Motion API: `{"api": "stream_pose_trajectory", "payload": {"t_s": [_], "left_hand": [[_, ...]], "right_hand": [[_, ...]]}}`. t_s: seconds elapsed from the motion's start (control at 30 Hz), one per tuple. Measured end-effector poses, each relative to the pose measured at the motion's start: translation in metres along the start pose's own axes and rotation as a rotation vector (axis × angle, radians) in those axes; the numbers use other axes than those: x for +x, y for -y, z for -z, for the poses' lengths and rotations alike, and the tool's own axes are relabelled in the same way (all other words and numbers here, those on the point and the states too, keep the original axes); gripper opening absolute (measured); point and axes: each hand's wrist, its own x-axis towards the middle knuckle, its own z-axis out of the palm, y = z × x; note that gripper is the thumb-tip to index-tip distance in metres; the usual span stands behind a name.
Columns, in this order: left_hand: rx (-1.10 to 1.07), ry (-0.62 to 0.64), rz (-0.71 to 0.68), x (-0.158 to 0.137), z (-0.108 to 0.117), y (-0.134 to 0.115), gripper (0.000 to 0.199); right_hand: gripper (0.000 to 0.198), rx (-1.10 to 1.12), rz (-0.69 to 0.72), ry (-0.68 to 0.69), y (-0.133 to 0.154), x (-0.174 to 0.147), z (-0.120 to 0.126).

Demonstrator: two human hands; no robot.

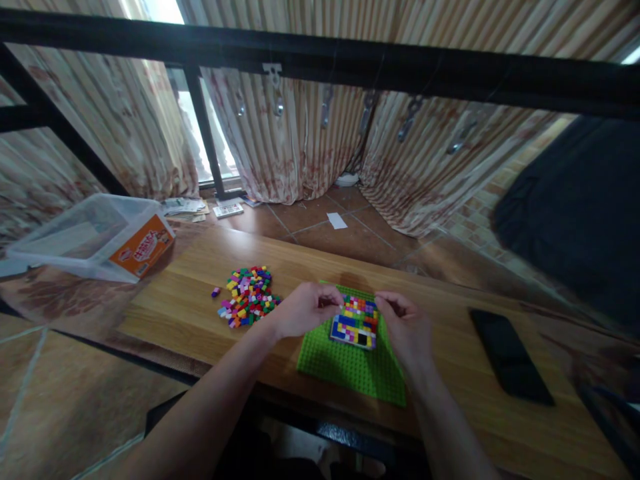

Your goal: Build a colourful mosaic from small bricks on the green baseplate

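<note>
A green studded baseplate lies on the wooden table. On its upper half stands a block of many-coloured toy bricks, blue, yellow, white, red and purple. My left hand is at the block's upper left, thumb and fingertips pinched together; a small pale spot shows at the tips, too small to name. At the upper right edge of the block is my right hand, its fingers curled in and the thumb close to the bricks. Whatever it holds, if anything, is hidden.
A heap of loose bricks lies left of the baseplate, with one purple brick apart from it. A black phone rests on the right of the table. Beyond the left end stands a clear plastic bin with an orange label.
</note>
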Motion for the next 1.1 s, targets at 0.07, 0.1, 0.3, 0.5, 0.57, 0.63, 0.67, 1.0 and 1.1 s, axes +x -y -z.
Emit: {"api": "stream_pose_trajectory", "payload": {"t_s": [0.07,0.1,0.3,0.5,0.57,0.63,0.67,1.0,1.1], "left_hand": [[-0.009,-0.007,-0.013,0.0,-0.005,-0.003,0.01],[-0.01,-0.011,-0.021,0.0,-0.008,-0.004,0.01],[0.117,-0.013,-0.048,0.0,-0.021,-0.008,0.011],[0.334,-0.149,-0.148,0.0,-0.034,-0.003,0.014],[0.373,-0.184,-0.172,0.001,-0.037,-0.001,0.014],[0.392,-0.197,-0.198,0.002,-0.039,0.001,0.013],[0.396,-0.197,-0.209,0.002,-0.039,0.002,0.013],[0.396,-0.254,-0.173,0.0,-0.041,0.004,0.012],[0.361,-0.283,-0.128,0.001,-0.044,0.003,0.011]], "right_hand": [[0.022,0.022,-0.016,-0.012,0.001,0.001,0.002],[0.022,0.034,-0.016,-0.011,0.001,0.002,0.003],[0.022,0.064,0.017,0.021,0.005,0.002,0.007],[0.023,0.023,0.018,0.028,0.002,0.002,0.007],[0.022,0.023,0.02,0.031,0.002,0.002,0.007],[0.021,0.023,0.02,0.035,0.002,0.002,0.007],[0.02,0.024,0.02,0.039,0.002,0.002,0.007],[0.024,0.04,0.016,0.054,-0.003,0.001,0.004],[0.025,0.03,0.014,0.055,-0.004,0.001,0.003]]}}
